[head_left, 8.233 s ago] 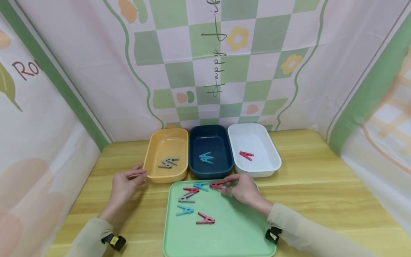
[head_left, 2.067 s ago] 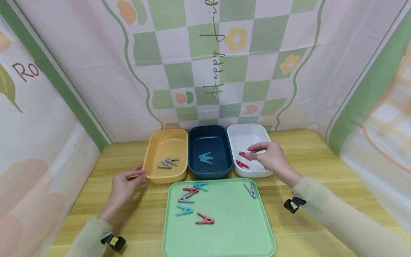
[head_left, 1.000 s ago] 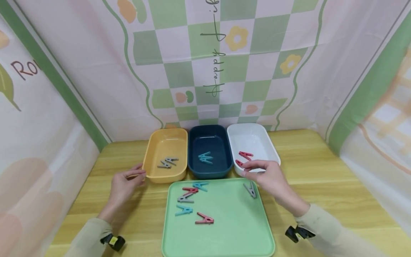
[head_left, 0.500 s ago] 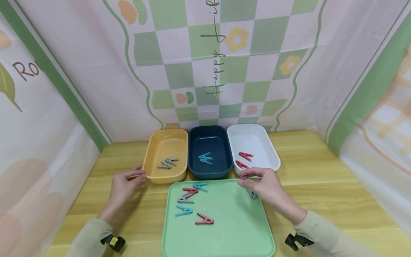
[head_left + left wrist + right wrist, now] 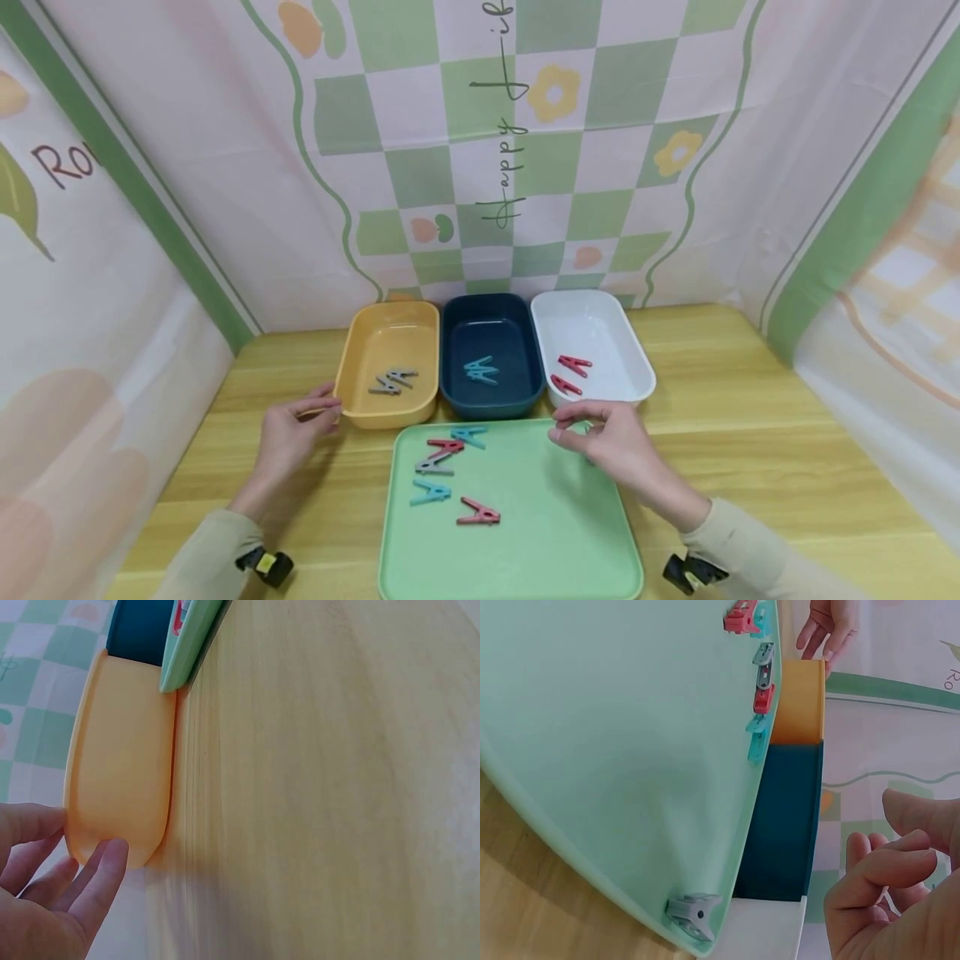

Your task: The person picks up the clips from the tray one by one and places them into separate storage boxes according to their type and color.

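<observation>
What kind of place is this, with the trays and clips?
Probably a staged tabletop recording booth, not a home: printed cloth walls in a wooden table, with three coloured bins and a green tray of clips.

Soft, even, bright light falls from above; the hands throw only faint shadows on the wooden table (image 5: 750, 433). The head view is sharp at centre, with the backdrop's stripes bowing at the edges (a wide lens). Both wrist views are tilted, and the fingers (image 5: 877, 870) nearest the lens blur.
</observation>
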A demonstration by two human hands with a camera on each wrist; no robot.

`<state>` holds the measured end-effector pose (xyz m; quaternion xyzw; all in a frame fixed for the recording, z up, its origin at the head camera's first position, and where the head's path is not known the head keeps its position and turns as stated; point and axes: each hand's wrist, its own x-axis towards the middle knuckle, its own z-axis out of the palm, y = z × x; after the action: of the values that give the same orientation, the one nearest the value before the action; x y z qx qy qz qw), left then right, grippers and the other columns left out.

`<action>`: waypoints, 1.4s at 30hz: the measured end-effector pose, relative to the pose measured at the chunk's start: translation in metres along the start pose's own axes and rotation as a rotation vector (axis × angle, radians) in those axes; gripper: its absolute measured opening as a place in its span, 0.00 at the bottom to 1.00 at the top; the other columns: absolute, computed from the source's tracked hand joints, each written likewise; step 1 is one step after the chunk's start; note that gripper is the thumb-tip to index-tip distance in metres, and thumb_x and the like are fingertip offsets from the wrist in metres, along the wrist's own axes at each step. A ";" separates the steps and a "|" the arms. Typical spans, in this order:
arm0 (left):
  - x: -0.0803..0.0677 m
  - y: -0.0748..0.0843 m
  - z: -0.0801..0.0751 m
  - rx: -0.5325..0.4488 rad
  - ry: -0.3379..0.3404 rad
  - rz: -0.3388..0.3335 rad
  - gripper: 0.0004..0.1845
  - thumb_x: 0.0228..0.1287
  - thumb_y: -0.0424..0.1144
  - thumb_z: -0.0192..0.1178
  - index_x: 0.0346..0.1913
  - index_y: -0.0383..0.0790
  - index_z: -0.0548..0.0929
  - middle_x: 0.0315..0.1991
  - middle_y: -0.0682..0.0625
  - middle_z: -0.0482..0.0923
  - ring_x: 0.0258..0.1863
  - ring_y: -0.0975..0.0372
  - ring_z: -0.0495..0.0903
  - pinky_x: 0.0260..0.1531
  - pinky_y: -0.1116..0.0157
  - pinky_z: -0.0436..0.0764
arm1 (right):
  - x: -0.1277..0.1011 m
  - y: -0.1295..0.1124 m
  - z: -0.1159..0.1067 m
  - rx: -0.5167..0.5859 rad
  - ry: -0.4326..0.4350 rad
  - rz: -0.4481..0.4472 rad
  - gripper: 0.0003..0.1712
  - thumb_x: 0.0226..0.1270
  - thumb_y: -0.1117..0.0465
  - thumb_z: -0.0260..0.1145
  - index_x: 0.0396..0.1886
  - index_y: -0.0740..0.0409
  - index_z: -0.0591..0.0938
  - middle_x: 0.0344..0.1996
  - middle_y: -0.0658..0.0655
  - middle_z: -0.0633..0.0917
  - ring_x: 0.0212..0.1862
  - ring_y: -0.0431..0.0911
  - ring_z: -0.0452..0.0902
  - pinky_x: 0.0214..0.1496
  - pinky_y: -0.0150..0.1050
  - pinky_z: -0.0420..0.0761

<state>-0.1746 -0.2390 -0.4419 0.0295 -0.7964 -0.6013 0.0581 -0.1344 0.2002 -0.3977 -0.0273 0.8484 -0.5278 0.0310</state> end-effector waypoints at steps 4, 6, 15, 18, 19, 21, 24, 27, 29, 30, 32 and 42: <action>0.000 0.000 0.001 -0.001 0.002 -0.001 0.11 0.71 0.22 0.65 0.52 0.19 0.85 0.69 0.34 0.75 0.46 0.60 0.89 0.46 0.61 0.92 | 0.000 0.002 0.003 -0.007 -0.010 -0.016 0.14 0.61 0.62 0.81 0.45 0.61 0.91 0.43 0.57 0.91 0.32 0.47 0.77 0.29 0.32 0.79; 0.001 -0.001 0.001 -0.005 0.005 -0.007 0.11 0.71 0.22 0.65 0.52 0.18 0.85 0.69 0.34 0.75 0.45 0.62 0.89 0.47 0.61 0.92 | 0.000 0.002 0.004 -0.014 -0.014 -0.020 0.13 0.61 0.62 0.81 0.45 0.60 0.91 0.42 0.56 0.91 0.38 0.48 0.79 0.32 0.32 0.80; 0.000 0.000 0.001 -0.020 0.007 -0.021 0.12 0.71 0.23 0.65 0.53 0.18 0.84 0.70 0.35 0.75 0.44 0.63 0.89 0.47 0.62 0.92 | -0.001 0.005 0.012 -0.014 -0.059 -0.001 0.13 0.62 0.62 0.80 0.45 0.59 0.92 0.39 0.51 0.91 0.48 0.54 0.82 0.42 0.35 0.81; 0.000 0.000 0.002 -0.020 0.007 -0.018 0.12 0.71 0.24 0.65 0.53 0.19 0.85 0.70 0.36 0.75 0.45 0.63 0.89 0.47 0.62 0.92 | 0.000 0.006 0.015 -0.020 -0.065 -0.012 0.13 0.61 0.62 0.81 0.45 0.61 0.91 0.39 0.52 0.91 0.50 0.54 0.82 0.45 0.37 0.81; 0.000 -0.001 0.002 -0.020 0.007 -0.018 0.12 0.71 0.24 0.65 0.53 0.19 0.85 0.70 0.36 0.75 0.45 0.62 0.89 0.46 0.62 0.92 | 0.000 0.007 0.016 -0.023 -0.066 -0.012 0.13 0.61 0.62 0.81 0.45 0.61 0.91 0.39 0.52 0.91 0.50 0.53 0.82 0.45 0.37 0.81; -0.001 -0.001 0.002 -0.018 0.007 -0.019 0.12 0.71 0.24 0.66 0.53 0.19 0.85 0.70 0.36 0.75 0.45 0.62 0.89 0.46 0.63 0.92 | -0.001 0.007 0.018 -0.024 -0.072 -0.011 0.13 0.61 0.63 0.81 0.44 0.61 0.91 0.39 0.52 0.91 0.49 0.52 0.82 0.45 0.37 0.82; -0.001 -0.001 0.001 -0.017 0.003 -0.024 0.12 0.71 0.24 0.66 0.53 0.19 0.85 0.70 0.36 0.75 0.46 0.61 0.89 0.46 0.64 0.92 | -0.002 0.007 0.020 -0.031 -0.088 -0.015 0.13 0.61 0.63 0.81 0.44 0.61 0.91 0.39 0.52 0.91 0.49 0.52 0.83 0.47 0.39 0.81; -0.001 -0.001 0.001 -0.017 0.001 -0.029 0.13 0.71 0.25 0.66 0.54 0.20 0.85 0.71 0.36 0.74 0.47 0.60 0.89 0.47 0.64 0.92 | -0.003 0.006 0.023 -0.034 -0.101 -0.012 0.13 0.61 0.63 0.81 0.44 0.61 0.92 0.39 0.51 0.91 0.50 0.54 0.83 0.48 0.40 0.81; -0.002 0.000 0.001 -0.014 -0.002 -0.029 0.13 0.71 0.25 0.66 0.54 0.20 0.84 0.71 0.36 0.74 0.47 0.59 0.89 0.47 0.64 0.92 | -0.003 0.006 0.025 -0.035 -0.109 -0.013 0.13 0.60 0.62 0.81 0.44 0.60 0.92 0.39 0.51 0.91 0.50 0.54 0.83 0.49 0.41 0.81; -0.002 0.000 0.001 -0.012 -0.002 -0.029 0.13 0.71 0.25 0.66 0.54 0.20 0.84 0.71 0.36 0.74 0.48 0.58 0.89 0.47 0.64 0.92 | -0.003 0.005 0.026 -0.036 -0.114 -0.016 0.13 0.60 0.62 0.81 0.44 0.60 0.92 0.38 0.51 0.91 0.50 0.54 0.83 0.49 0.41 0.81; -0.002 0.000 0.000 -0.007 -0.003 -0.028 0.13 0.71 0.25 0.66 0.54 0.20 0.84 0.71 0.36 0.74 0.48 0.58 0.89 0.47 0.64 0.92 | -0.003 0.006 0.028 -0.034 -0.127 -0.029 0.14 0.60 0.62 0.81 0.45 0.61 0.91 0.38 0.51 0.91 0.50 0.54 0.84 0.48 0.41 0.81; 0.000 -0.001 0.000 -0.010 0.008 -0.022 0.12 0.71 0.24 0.66 0.53 0.19 0.85 0.70 0.36 0.75 0.44 0.64 0.89 0.47 0.62 0.92 | -0.005 0.009 0.038 -0.025 -0.179 -0.101 0.15 0.59 0.61 0.82 0.44 0.62 0.92 0.38 0.53 0.91 0.48 0.49 0.84 0.46 0.41 0.84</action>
<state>-0.1746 -0.2392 -0.4434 0.0404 -0.7929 -0.6056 0.0546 -0.1266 0.1708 -0.4220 -0.1175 0.8462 -0.5136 0.0799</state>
